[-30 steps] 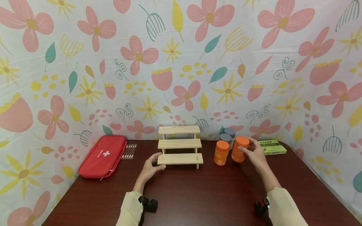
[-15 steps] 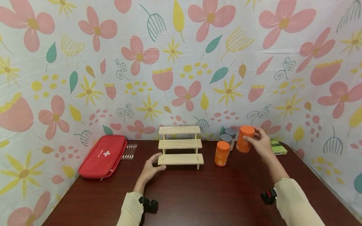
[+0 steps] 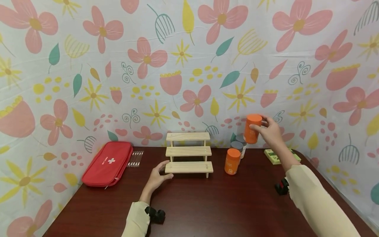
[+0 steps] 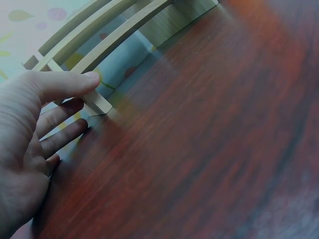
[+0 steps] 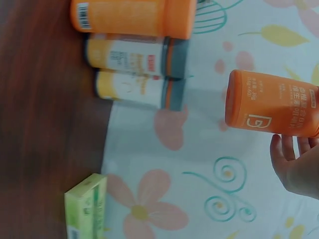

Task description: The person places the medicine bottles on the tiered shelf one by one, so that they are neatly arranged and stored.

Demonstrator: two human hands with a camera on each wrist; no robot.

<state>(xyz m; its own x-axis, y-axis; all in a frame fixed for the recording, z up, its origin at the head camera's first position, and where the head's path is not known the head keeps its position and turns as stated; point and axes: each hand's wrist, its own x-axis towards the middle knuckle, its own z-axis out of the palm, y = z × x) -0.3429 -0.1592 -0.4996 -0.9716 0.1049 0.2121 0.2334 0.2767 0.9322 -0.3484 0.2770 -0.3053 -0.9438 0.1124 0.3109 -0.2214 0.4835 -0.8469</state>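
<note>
Floral cloth (image 3: 195, 65) lined a dark tabletop's (image 3: 219, 207) back edge, with room before a wooden rack (image 3: 188, 151). Left hand (image 3: 156, 178) gripped the rack's left end; to the rack's right, past a standing bottle (image 3: 232, 163), the right hand (image 3: 270, 134) pinched an orange bottle (image 3: 251, 132), lifted higher than moments earlier.

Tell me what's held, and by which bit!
The right hand holds an orange bottle near its lid; the left hand, the wooden stand by its lowest step's end.

The held supplement bottle (image 3: 252, 131) is orange with white lettering; the first-aid pouch (image 3: 103, 169) at the reddish-brown table's (image 3: 213, 204) left edge, red, white-crossed.
</note>
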